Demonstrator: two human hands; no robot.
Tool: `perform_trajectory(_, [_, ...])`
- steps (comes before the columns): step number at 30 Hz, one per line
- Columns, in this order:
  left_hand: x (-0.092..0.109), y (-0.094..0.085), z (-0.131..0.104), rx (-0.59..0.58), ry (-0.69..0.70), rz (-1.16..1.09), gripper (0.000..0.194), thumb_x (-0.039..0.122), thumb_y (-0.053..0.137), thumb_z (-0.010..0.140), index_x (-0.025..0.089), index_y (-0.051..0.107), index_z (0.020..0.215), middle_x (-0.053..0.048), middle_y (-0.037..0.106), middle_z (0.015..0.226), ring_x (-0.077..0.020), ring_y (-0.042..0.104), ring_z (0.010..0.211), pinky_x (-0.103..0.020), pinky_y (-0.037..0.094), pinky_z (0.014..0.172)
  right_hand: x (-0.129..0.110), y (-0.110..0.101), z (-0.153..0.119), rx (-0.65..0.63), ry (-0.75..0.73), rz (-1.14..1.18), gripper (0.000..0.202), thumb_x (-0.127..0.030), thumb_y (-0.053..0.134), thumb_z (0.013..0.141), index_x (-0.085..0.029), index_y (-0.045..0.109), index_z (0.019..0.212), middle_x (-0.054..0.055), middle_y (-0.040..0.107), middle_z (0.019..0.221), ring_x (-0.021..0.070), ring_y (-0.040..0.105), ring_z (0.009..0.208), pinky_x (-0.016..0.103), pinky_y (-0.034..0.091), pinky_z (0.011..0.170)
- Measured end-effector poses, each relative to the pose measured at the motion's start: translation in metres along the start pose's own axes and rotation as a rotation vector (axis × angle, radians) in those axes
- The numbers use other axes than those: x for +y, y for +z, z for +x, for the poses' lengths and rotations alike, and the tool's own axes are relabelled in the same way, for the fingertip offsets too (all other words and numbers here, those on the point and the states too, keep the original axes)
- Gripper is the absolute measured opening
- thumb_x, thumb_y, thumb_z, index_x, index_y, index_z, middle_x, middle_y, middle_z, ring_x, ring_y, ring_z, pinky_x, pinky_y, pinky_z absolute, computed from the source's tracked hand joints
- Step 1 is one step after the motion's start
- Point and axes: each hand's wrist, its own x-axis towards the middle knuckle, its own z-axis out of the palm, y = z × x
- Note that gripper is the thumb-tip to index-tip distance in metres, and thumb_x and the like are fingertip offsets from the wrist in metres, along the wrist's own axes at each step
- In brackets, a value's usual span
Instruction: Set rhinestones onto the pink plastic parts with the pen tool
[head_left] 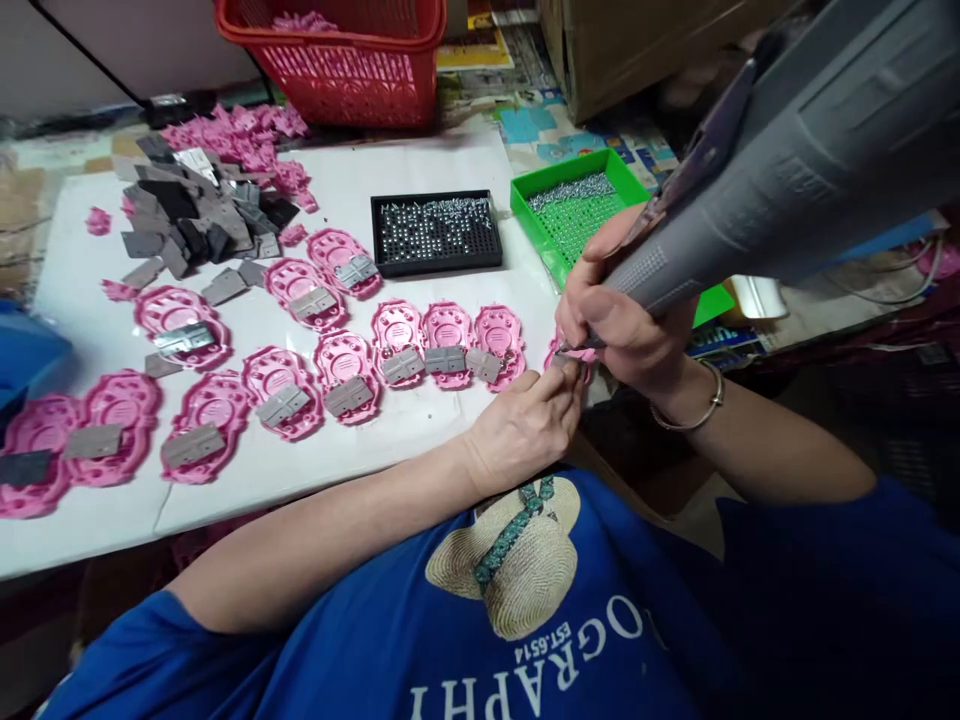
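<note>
My right hand [637, 335] is wrapped round the lower end of a large grey power screwdriver [735, 200], which slants down to the left. Its tip meets a pink plastic housing [553, 350] near the table's right edge. Closed fingers of my left hand [529, 425] grip that housing from below, and most of it is hidden by both hands. To the left stand several more pink housings [397, 325] in rows, each with a grey plate [446, 360] lying across its lower part.
A black tray [436, 268] and a green tray [521, 215] hold small screws. At the back left are a pile of grey plates [180, 200], loose pink parts [240, 135] and a red basket [352, 80]. A cardboard box [637, 50] stands behind the screwdriver.
</note>
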Motion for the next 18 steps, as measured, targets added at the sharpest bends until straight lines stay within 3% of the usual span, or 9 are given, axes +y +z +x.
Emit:
perform_trajectory(2, [0.001, 0.001, 0.001, 0.008, -0.016, -0.016, 0.044, 0.003, 0.028, 0.100, 0.002, 0.054, 0.135, -0.016, 0.066, 0.124, -0.0222, 0.064, 0.112, -0.031, 0.055, 0.080, -0.004, 0.001, 0.002, -0.022, -0.047, 0.001, 0.048, -0.067, 0.077, 0.068, -0.034, 0.059, 0.097, -0.006, 0.056, 0.068, 0.0139, 0.060, 0.057, 0.028, 0.050, 0.047])
perform_trajectory(6, [-0.003, -0.009, -0.002, 0.040, -0.022, 0.005, 0.039, 0.008, 0.034, 0.102, 0.004, 0.059, 0.132, -0.014, 0.066, 0.130, -0.0218, 0.063, 0.112, -0.030, 0.054, 0.084, -0.018, 0.001, 0.011, -0.019, -0.199, 0.148, 0.033, -0.042, 0.079, 0.076, -0.032, 0.061, 0.102, -0.009, 0.054, 0.059, 0.0108, 0.046, 0.040, 0.026, 0.037, 0.037])
perform_trajectory(9, [-0.018, -0.026, -0.017, 0.143, -0.025, -0.011, 0.034, 0.014, 0.040, 0.103, 0.008, 0.061, 0.129, -0.012, 0.063, 0.137, -0.0218, 0.062, 0.113, -0.031, 0.052, 0.086, -0.028, -0.004, 0.019, 0.057, -0.348, 0.209, 0.029, -0.036, 0.079, 0.075, -0.027, 0.065, 0.100, -0.008, 0.055, 0.058, 0.0097, 0.044, 0.037, 0.026, 0.033, 0.032])
perform_trajectory(12, [-0.042, -0.040, -0.040, 0.229, -0.187, 0.004, 0.026, 0.016, 0.046, 0.101, 0.011, 0.067, 0.118, -0.010, 0.066, 0.134, -0.0235, 0.062, 0.109, -0.036, 0.050, 0.085, -0.032, -0.012, 0.026, 0.107, -0.466, 0.198, 0.029, -0.034, 0.080, 0.073, -0.024, 0.070, 0.099, -0.008, 0.053, 0.058, 0.0076, 0.042, 0.035, 0.025, 0.031, 0.029])
perform_trajectory(14, [-0.056, -0.043, -0.052, 0.196, -0.232, -0.004, 0.023, 0.014, 0.052, 0.099, 0.014, 0.069, 0.113, -0.009, 0.070, 0.127, -0.0254, 0.062, 0.107, -0.038, 0.048, 0.082, -0.031, -0.017, 0.028, 0.139, -0.492, 0.178, 0.028, -0.035, 0.080, 0.073, -0.025, 0.073, 0.098, -0.007, 0.051, 0.057, 0.0069, 0.042, 0.035, 0.024, 0.031, 0.028])
perform_trajectory(18, [-0.072, -0.036, -0.060, 0.103, -0.186, -0.075, 0.019, 0.015, 0.054, 0.098, 0.017, 0.071, 0.105, -0.004, 0.075, 0.112, -0.0240, 0.063, 0.097, -0.040, 0.044, 0.080, -0.026, -0.022, 0.027, 0.158, -0.508, 0.161, 0.029, -0.037, 0.082, 0.073, -0.028, 0.076, 0.100, -0.006, 0.050, 0.058, 0.0059, 0.041, 0.035, 0.022, 0.032, 0.028])
